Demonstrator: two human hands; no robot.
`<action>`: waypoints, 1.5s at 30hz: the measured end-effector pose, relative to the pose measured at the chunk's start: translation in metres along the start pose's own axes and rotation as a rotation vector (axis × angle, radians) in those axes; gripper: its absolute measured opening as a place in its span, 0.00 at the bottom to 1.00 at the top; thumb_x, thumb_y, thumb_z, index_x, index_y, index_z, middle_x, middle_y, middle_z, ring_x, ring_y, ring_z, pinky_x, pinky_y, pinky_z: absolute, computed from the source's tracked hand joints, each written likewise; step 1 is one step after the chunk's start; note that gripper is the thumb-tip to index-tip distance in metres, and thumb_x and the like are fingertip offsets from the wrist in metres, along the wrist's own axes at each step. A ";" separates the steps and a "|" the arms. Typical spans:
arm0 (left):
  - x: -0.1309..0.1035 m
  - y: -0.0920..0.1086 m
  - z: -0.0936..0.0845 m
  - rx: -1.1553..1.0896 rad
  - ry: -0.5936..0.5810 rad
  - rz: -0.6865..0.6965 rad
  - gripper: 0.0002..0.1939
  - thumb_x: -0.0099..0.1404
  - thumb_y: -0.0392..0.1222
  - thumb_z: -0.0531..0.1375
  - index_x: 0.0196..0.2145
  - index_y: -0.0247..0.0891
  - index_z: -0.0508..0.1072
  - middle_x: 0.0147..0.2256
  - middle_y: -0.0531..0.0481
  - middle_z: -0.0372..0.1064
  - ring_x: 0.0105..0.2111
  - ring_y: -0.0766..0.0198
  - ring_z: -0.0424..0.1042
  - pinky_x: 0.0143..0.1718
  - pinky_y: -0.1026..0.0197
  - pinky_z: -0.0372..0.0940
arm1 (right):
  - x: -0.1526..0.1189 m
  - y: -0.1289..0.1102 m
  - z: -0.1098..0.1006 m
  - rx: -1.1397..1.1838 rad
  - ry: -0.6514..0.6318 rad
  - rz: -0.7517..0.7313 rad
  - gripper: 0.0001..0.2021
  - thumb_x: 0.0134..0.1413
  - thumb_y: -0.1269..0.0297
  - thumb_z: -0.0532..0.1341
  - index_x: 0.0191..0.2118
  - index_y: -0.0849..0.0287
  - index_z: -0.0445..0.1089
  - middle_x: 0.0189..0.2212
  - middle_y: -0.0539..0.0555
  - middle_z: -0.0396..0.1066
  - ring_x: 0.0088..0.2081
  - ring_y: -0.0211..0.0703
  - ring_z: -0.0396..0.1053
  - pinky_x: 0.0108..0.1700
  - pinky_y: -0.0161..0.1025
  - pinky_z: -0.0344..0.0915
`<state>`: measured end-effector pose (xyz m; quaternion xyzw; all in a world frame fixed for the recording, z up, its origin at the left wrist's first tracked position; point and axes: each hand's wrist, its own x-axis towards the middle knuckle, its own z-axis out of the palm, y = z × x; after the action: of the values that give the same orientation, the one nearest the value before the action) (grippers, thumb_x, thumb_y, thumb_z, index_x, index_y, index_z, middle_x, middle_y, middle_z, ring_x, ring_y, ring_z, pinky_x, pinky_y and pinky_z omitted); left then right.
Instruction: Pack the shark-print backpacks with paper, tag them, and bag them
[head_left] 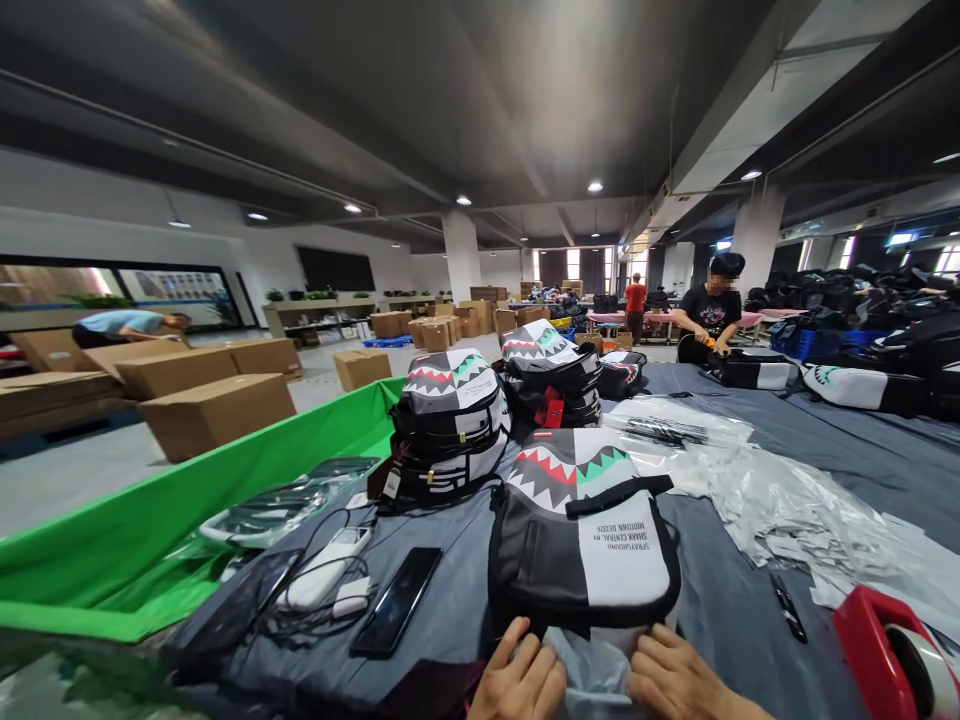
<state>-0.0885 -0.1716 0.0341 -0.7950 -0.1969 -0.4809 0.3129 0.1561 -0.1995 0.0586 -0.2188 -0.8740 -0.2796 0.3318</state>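
Observation:
A black, grey and white backpack (585, 535) with a red and green shark-teeth print lies flat in front of me. At its near end, translucent plastic bag (589, 665) material spans the space between my hands. My left hand (523, 678) has its fingers curled on the bag's left edge, close against the backpack. On the other side my right hand (671, 672) pinches the bag's right edge. Most of the bag is cut off by the frame's bottom. A black strap (619, 495) lies across the backpack's front.
Stacked backpacks (450, 420) stand behind. To the left lie a phone (397, 600), a white power bank (326, 568) and cables. Plastic bags (780, 490), a black marker (787, 607) and a red tape dispenser (874, 640) are at right. A co-worker (711, 310) handles a bag across the table.

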 end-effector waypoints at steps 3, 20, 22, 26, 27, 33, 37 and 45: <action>-0.006 0.001 0.001 0.015 -0.013 -0.111 0.17 0.68 0.25 0.45 0.29 0.38 0.68 0.23 0.55 0.69 0.26 0.68 0.70 0.53 0.57 0.62 | 0.002 0.004 0.004 -0.030 0.068 0.007 0.17 0.67 0.77 0.43 0.32 0.59 0.64 0.20 0.48 0.61 0.22 0.39 0.57 0.29 0.40 0.54; -0.016 0.020 -0.028 -0.235 -0.335 -0.376 0.10 0.72 0.37 0.53 0.49 0.36 0.67 0.33 0.52 0.76 0.35 0.64 0.75 0.59 0.52 0.57 | -0.020 0.016 -0.013 0.417 -0.382 0.338 0.14 0.67 0.65 0.53 0.54 0.61 0.65 0.36 0.57 0.75 0.35 0.43 0.70 0.38 0.39 0.63; -0.008 0.013 -0.028 -0.251 -0.412 -0.387 0.10 0.72 0.36 0.53 0.50 0.37 0.66 0.29 0.56 0.74 0.28 0.67 0.73 0.59 0.51 0.58 | -0.012 0.021 -0.014 0.384 -0.519 0.374 0.12 0.68 0.67 0.51 0.51 0.59 0.69 0.31 0.54 0.75 0.31 0.41 0.70 0.34 0.36 0.61; 0.003 0.004 -0.022 -0.203 -0.629 -0.329 0.11 0.69 0.40 0.59 0.49 0.40 0.67 0.26 0.58 0.74 0.26 0.65 0.74 0.53 0.50 0.63 | 0.008 0.023 -0.008 0.262 -0.730 0.364 0.10 0.62 0.68 0.61 0.48 0.55 0.73 0.27 0.50 0.76 0.28 0.43 0.71 0.28 0.35 0.53; 0.003 0.004 -0.019 -0.182 -0.666 -0.345 0.11 0.68 0.41 0.61 0.47 0.40 0.67 0.25 0.58 0.74 0.25 0.64 0.74 0.52 0.49 0.64 | 0.012 0.023 -0.006 0.238 -0.742 0.357 0.11 0.59 0.68 0.64 0.48 0.55 0.73 0.26 0.49 0.76 0.27 0.43 0.71 0.27 0.36 0.52; -0.010 0.003 -0.005 -0.126 -0.595 -0.368 0.09 0.63 0.39 0.63 0.33 0.40 0.64 0.19 0.60 0.68 0.19 0.65 0.70 0.47 0.49 0.67 | 0.007 0.022 0.006 0.152 -0.693 0.290 0.02 0.54 0.69 0.65 0.32 0.57 0.72 0.21 0.45 0.72 0.20 0.36 0.63 0.23 0.37 0.45; -0.015 -0.001 -0.011 -0.096 -0.265 -0.173 0.08 0.68 0.29 0.52 0.35 0.39 0.67 0.23 0.56 0.67 0.24 0.65 0.70 0.48 0.50 0.65 | 0.000 0.020 0.004 0.062 -0.508 0.173 0.06 0.60 0.71 0.61 0.31 0.56 0.67 0.27 0.47 0.71 0.22 0.34 0.60 0.24 0.36 0.44; 0.003 -0.024 -0.008 -0.520 -0.387 0.262 0.05 0.64 0.30 0.57 0.32 0.38 0.66 0.34 0.50 0.73 0.37 0.66 0.70 0.49 0.62 0.65 | 0.019 0.029 0.002 0.164 -0.671 -0.016 0.05 0.59 0.74 0.59 0.32 0.58 0.65 0.26 0.47 0.69 0.27 0.36 0.62 0.26 0.39 0.47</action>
<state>-0.1067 -0.1596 0.0470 -0.9430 -0.0200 -0.3113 0.1160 0.1590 -0.1732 0.0808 -0.2641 -0.9557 -0.1235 0.0399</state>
